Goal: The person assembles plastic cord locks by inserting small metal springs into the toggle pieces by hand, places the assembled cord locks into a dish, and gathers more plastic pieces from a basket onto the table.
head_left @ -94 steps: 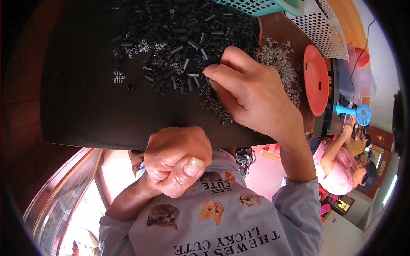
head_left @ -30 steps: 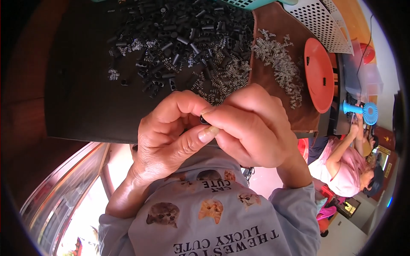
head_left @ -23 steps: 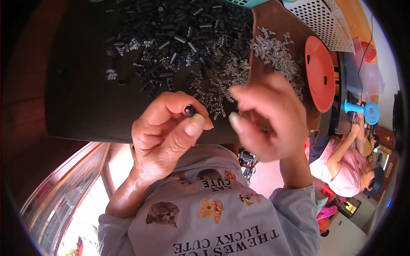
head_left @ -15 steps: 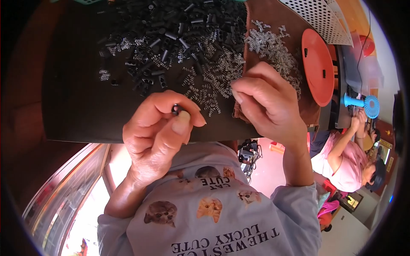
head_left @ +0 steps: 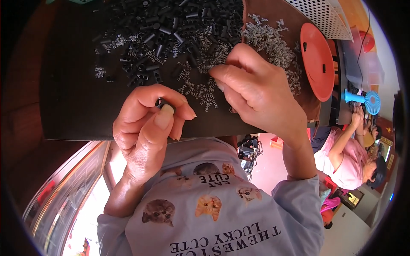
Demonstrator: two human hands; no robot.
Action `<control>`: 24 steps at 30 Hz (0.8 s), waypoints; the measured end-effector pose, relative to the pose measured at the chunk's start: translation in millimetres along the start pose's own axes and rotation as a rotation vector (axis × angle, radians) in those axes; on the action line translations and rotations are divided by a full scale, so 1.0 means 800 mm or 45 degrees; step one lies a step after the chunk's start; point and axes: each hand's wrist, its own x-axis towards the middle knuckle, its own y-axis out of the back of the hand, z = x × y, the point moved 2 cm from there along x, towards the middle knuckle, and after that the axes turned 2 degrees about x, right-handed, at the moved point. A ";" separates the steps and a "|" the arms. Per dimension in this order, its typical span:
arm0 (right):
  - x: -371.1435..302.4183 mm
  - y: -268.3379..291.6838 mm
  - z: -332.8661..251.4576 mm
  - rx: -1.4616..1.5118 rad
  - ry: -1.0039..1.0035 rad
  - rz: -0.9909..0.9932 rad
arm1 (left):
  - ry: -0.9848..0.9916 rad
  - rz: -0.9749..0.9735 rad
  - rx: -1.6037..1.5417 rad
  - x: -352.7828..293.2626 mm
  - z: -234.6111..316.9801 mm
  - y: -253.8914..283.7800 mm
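Note:
Between thumb and fingers, my left hand (head_left: 145,128) grips a small black plastic part (head_left: 160,102), mostly covered, with a round hole at its end. My right hand (head_left: 260,87) is closed in a pinch above the table, just right of the loose metal springs (head_left: 204,94). Whether anything sits in that pinch is hidden. Beyond both hands spreads a heap of black plastic pieces (head_left: 166,30), with springs mixed into its near side. A second pile of springs (head_left: 270,42) lies on a brown cloth (head_left: 311,112) to the right.
An orange-red plate (head_left: 316,79) with two small black pieces stands right of the cloth. Behind it is a white perforated basket (head_left: 318,15). Farther right are a blue fan (head_left: 372,103) and another person in pink (head_left: 344,155). The dark table's (head_left: 72,111) near edge runs below my hands.
My right hand has moved left and slightly farther away, still pinched. My left hand has shifted a little left, keeping hold of the black part.

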 end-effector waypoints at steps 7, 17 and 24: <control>0.002 0.002 0.003 0.005 -0.010 0.004 | 0.036 0.021 0.055 0.001 0.002 -0.002; 0.006 -0.005 -0.007 -0.010 0.007 -0.071 | 0.024 -0.005 0.029 0.000 0.002 0.002; 0.006 -0.004 -0.005 0.034 -0.010 -0.043 | 0.020 0.009 0.039 -0.002 0.001 0.005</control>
